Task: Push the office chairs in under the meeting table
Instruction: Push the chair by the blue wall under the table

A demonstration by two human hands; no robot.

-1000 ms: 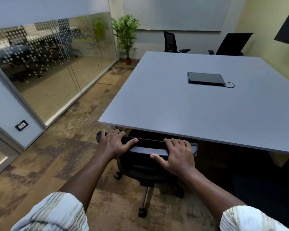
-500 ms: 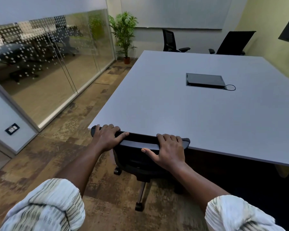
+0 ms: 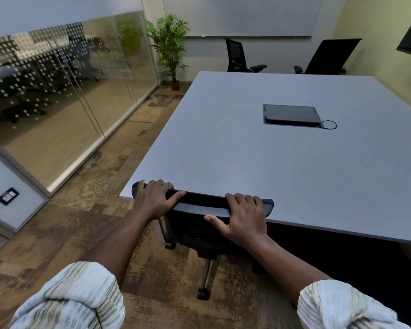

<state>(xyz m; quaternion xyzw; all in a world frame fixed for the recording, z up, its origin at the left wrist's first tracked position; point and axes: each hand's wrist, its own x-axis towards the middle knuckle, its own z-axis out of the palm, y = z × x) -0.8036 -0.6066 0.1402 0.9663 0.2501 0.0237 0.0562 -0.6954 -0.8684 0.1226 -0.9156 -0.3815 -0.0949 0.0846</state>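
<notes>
While both hands [image 3: 156, 201] [image 3: 243, 218] grip chair back [image 3: 204, 205], seat sits under table [image 3: 247, 157].

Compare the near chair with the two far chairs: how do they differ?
The near chair has its top rail at the table edge, its seat hidden beneath; the far chairs stand behind the opposite edge, backs in full view. Both hands rest on the near chair; nobody touches the far ones. All are black.

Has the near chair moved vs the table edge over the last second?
Yes. The near chair has rolled forward toward the meeting table; its top rail now overlaps the near edge, both hands gripping it: left hand, right hand.
</notes>
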